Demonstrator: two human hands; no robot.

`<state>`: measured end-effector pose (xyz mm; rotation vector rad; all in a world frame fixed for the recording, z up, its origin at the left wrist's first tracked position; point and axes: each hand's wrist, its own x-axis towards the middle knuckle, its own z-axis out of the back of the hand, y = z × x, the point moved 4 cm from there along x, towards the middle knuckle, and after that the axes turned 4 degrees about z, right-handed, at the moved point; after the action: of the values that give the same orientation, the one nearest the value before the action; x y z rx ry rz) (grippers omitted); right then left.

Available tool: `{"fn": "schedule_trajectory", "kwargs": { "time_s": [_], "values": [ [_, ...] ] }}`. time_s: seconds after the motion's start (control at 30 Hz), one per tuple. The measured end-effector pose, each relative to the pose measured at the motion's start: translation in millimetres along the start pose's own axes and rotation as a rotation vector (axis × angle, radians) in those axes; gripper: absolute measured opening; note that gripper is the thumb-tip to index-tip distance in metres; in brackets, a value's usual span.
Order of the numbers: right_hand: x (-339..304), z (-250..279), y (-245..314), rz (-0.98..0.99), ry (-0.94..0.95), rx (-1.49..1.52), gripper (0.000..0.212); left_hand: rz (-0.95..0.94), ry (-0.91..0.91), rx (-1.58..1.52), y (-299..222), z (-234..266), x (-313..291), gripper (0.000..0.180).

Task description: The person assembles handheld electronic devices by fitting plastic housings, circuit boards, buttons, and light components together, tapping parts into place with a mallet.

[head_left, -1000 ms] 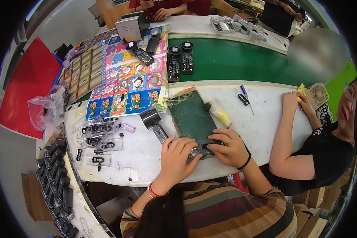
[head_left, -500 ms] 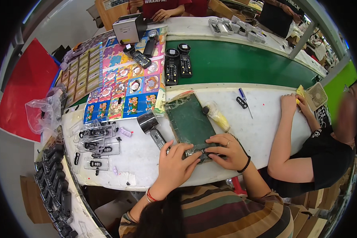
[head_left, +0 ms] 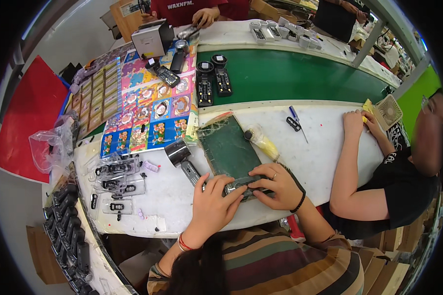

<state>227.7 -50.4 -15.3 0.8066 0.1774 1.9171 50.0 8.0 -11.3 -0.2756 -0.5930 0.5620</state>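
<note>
My left hand [head_left: 212, 206] and my right hand [head_left: 279, 188] meet at the near edge of a dark green mat [head_left: 230, 147]. Between them lies a small dark plastic part [head_left: 237, 187], with the fingers of both hands closed on it from either side. Most of it is covered by fingers, so its exact kind is hidden. Just left of the mat rests a grey-and-black handheld device [head_left: 188, 169] with a round cylindrical head, close to my left fingertips. A clear bottle with yellow contents [head_left: 264, 143] lies on its side at the mat's right edge.
Clear plastic trays with black parts [head_left: 117, 183] sit at left, above a rack of black housings [head_left: 69, 231]. A blue-handled screwdriver [head_left: 297, 120] lies to the right. Several black devices [head_left: 205, 83] stand near the green belt [head_left: 275, 73]. A co-worker's arm [head_left: 347, 162] rests at right.
The whole view has shifted slightly left. My hands keep their grip on the dark part with little finger movement. Across the table, a person in red now has a hand by a silvery object.
</note>
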Motion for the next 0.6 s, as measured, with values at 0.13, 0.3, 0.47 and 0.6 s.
{"fn": "schedule_trajectory", "kwargs": {
  "time_s": [0.13, 0.3, 0.47, 0.6],
  "values": [
    [-3.2, 6.0, 2.9, 0.033, 0.032, 0.031, 0.023, -0.033, 0.019, 0.003, -4.3, -0.8, -3.7, 0.025],
    [5.8, 2.2, 1.1, 0.064, 0.143, -0.038, 0.021, -0.139, 0.108, 0.034, -1.3, 5.9, 2.8, 0.025],
    [2.6, 0.4, -0.7, 0.048, 0.099, -0.009, 0.023, -0.023, -0.035, 0.091, 35.4, 53.5, 34.5, 0.032],
    [13.2, -1.8, -3.9, -0.01, 0.167, 0.077, 0.023, 0.28, -0.031, 0.231, 107.6, 53.0, 34.0, 0.047]
  ]
}}
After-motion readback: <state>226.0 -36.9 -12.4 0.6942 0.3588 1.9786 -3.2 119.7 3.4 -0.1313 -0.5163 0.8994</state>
